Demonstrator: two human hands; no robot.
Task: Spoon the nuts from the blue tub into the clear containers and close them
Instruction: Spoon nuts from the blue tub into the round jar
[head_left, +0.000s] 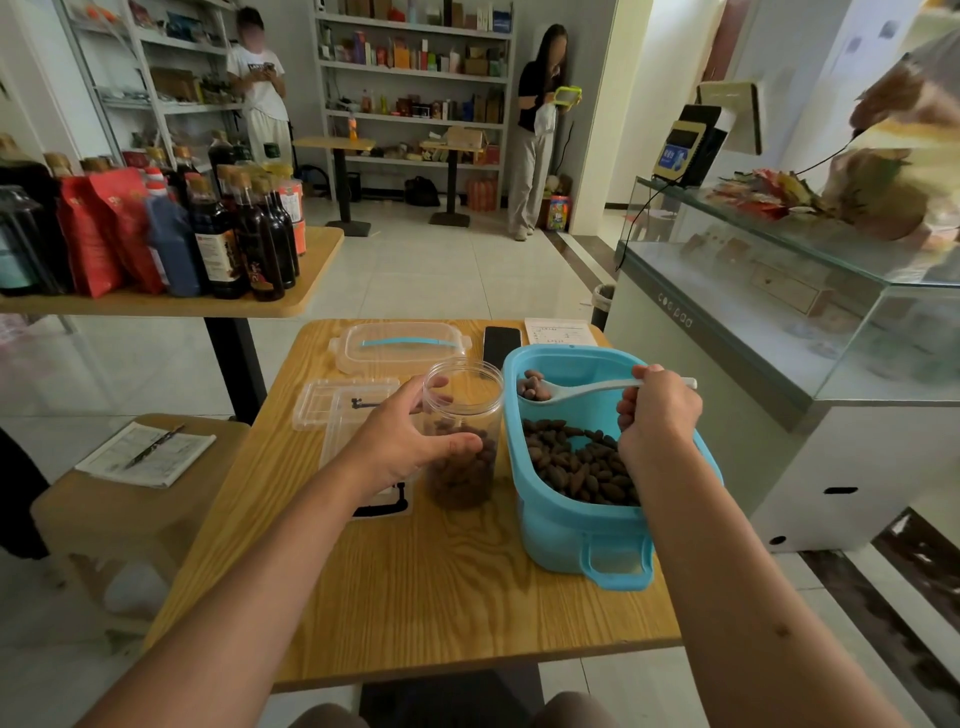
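White plastic sits in your right hand (655, 410): its fingers (626, 415) curl round the handle of the spoon (582, 389), whose bowl points away toward your left and carries a heap of nuts above the far end of the blue tub (571, 525). Below those fingers more brown nuts (576, 462) cover the tub's floor. Your left hand (400, 441) wraps the clear jar (462, 441), thumb across its near wall and fingers (434, 387) curled round the far side near the open rim; the jar stands upright just beside the tub and is partly filled with nuts. Under that wrist lie a flat clear lid (332, 405) and a clear box. Beyond the jar rests a clear tub lid (400, 345) with a blue handle, then a dark phone (501, 345) and a paper sheet (558, 330), all on the wooden surface (415, 597). Off to your left a low stool (104, 519) holds papers and a pen.
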